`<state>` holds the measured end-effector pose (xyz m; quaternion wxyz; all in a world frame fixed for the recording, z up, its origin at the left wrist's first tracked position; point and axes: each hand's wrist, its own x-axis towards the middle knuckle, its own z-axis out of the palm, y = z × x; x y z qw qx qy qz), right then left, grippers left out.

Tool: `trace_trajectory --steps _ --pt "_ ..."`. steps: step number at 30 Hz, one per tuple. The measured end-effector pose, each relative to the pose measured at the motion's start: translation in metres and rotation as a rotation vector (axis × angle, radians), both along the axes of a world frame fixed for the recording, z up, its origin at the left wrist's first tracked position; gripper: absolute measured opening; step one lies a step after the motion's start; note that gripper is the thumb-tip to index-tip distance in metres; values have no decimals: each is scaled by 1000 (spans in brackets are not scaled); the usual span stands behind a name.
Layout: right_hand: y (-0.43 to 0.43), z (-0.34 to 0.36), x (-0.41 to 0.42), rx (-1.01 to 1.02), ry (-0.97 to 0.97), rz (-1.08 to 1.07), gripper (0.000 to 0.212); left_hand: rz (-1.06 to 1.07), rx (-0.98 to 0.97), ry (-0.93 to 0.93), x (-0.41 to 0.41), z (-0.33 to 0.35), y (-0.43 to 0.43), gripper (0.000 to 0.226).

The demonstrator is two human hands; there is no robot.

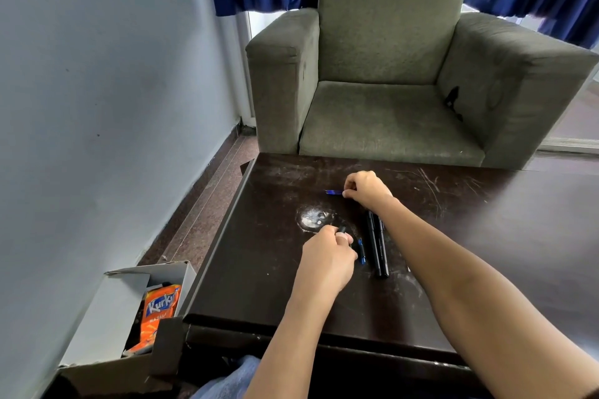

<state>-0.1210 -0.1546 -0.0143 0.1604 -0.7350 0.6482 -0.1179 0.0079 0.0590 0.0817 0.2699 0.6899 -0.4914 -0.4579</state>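
Right hand (pixel 366 186) pinches thin blue refills (pixel 334 193) low over the desk (pixel 470 236), long axis left-right, free ends pointing left. Left hand (pixel 327 256) is curled round a short black pen piece (pixel 342 230), tip poking up. Two black pens (pixel 377 246) lie just beside it, running near-to-far.

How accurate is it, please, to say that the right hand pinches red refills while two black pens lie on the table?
Wrong in one respect: the head view shows the refills that the right hand pinches are blue, not red. The two black pens do lie on the table.
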Motion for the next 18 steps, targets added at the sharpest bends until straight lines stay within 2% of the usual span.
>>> trace_trajectory --steps 8,18 --pt "2 1 -1 9 -14 -8 13 -2 -21 -1 -1 -3 -2 38" --pt "6 7 0 17 -38 -22 24 -10 -18 11 0 -6 -4 38"
